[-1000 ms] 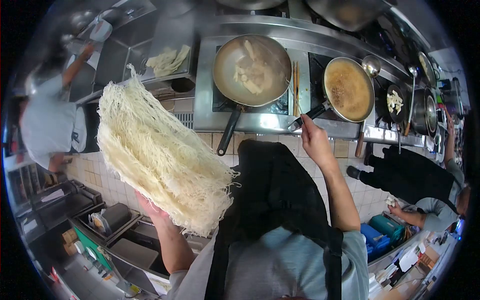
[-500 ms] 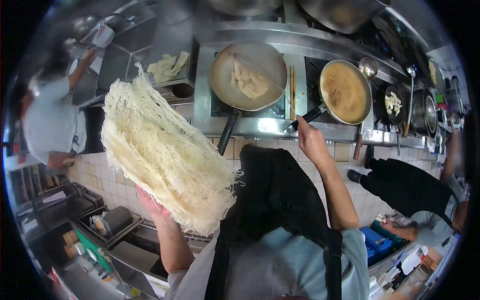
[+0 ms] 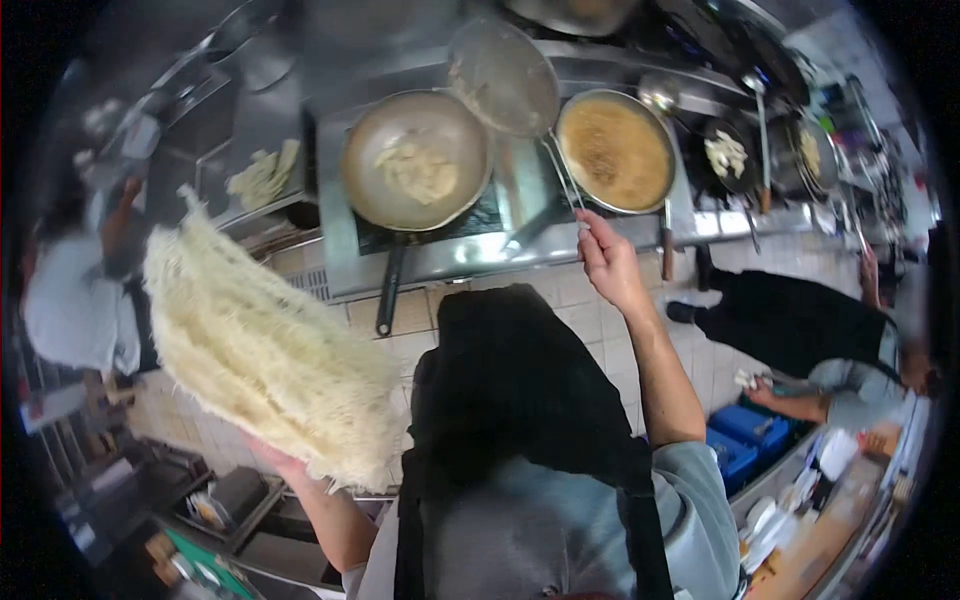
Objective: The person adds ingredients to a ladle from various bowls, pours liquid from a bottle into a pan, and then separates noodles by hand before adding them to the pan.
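Observation:
My left hand (image 3: 275, 455) is under a large mat of pale thin noodles (image 3: 270, 350), bearing it from below; most of its fingers are hidden. In my right hand (image 3: 605, 250) is the handle end of a round wire strainer (image 3: 505, 80), its mesh raised over the stove between two pans. The left pan (image 3: 357, 190) holds pale sliced pieces (image 3: 420, 172). Brown liquid (image 3: 612, 150) fills the pan to the right, just beyond my right hand.
Pale strips (image 3: 265, 177) lie on the metal counter at the left. A small dark pan (image 3: 740, 182) with white pieces and a ladle (image 3: 660, 95) are at the right. One person (image 3: 75, 310) stands left, another (image 3: 800, 325) right.
The strainer has risen out of the left pan and moved right with my right hand. The view has shifted, and the stove and pans now appear further left. The noodles are still on my left hand.

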The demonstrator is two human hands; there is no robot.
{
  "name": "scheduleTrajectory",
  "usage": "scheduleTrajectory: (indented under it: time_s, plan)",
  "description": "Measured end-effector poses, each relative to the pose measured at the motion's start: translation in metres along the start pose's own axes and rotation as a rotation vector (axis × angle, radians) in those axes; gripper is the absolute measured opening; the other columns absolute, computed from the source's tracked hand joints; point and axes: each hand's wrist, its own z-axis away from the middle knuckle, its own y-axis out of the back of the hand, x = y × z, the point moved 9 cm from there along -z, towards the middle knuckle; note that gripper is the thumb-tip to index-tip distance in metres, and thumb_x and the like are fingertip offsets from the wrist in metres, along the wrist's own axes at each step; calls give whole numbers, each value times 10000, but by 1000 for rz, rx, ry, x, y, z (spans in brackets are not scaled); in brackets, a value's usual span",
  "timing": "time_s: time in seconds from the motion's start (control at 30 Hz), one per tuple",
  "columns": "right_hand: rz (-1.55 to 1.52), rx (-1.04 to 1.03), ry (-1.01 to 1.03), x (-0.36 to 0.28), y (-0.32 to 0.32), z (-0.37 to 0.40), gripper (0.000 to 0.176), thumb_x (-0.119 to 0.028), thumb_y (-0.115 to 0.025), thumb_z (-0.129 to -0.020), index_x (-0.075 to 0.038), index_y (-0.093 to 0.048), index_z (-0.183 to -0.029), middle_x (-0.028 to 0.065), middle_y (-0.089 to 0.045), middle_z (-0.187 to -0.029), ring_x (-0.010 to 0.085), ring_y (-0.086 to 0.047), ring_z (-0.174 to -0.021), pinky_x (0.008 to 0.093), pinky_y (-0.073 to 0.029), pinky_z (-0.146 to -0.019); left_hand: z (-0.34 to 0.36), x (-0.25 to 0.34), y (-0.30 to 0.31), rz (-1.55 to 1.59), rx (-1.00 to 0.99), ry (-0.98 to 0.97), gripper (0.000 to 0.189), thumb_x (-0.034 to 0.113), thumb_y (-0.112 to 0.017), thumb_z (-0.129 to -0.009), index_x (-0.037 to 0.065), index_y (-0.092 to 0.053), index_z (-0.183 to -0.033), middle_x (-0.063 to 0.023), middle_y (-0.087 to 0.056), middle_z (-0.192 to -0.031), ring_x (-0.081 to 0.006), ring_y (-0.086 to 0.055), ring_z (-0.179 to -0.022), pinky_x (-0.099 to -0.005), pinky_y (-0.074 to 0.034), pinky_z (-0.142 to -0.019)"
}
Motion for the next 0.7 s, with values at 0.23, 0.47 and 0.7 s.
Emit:
scheduleTrajectory:
  time_s: [0.23,0.47,0.7]
  plan:
    - [164,251,-99,93,115,37,290,-103,-528,-983,-10,-594,-1250,116,-593,-679,164,-578,-617,307,-470,-597,3,31,44,-1050,254,-396,739,551,-430,-985,94,-249,-1537,-128,-352,-1529,-303,-433,-1338,-471,-408,-1079]
    - [408,368,-85,156,145,47,271,-156,-504,-1004,14,-581,-1201,39,-571,-649,132,-548,-566,296,-430,-526,-1,27,-4,-1290,87,-601,778,525,-527,-943,81,-258,-1523,-157,-380,-1498,-329,-469,-1306,-471,-446,-1043]
    - [-416,143,-513,158,97,42,275,-120,-495,-1001,-31,-520,-1260,-1,-515,-666,72,-418,-417,248,-302,-334,8,24,-21,-1408,26,-708,826,499,-624,-902,68,-267,-1510,-186,-408,-1467,-356,-505,-1275,-471,-483,-1006]
